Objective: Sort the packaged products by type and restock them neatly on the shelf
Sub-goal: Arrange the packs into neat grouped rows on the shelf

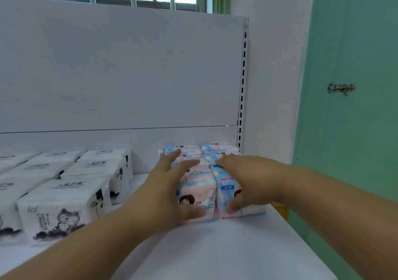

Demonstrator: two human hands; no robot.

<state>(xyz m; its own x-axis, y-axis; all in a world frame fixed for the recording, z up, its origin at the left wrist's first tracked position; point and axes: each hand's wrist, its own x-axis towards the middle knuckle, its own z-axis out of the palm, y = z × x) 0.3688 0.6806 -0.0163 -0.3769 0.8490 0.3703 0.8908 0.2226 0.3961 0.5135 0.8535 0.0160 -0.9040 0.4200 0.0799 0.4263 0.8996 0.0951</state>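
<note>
Both hands lie spread on the front pair of pink-and-blue packs: the left hand [170, 191] covers the left front pack [199, 190], fingers reaching over its top and thumb low on its front face; the right hand [247, 181] does the same on the right front pack [228, 189], thumb against its front. Neither hand is curled tight; the fingers are fairly straight and pressing.

These two packs stand side by side, touching, near the right end of the white shelf [215, 247]. Behind them two more of the same kind [219, 148] show against the back panel [120, 68]; whether a middle row sits between cannot be told for sure.

Bare shelf runs in front of the hands, and its right edge is just beside the right pack. A strip of bare shelf separates this group from the white cat-print packs [58, 213] on the left, at least six in rows, cut off by the frame.
</note>
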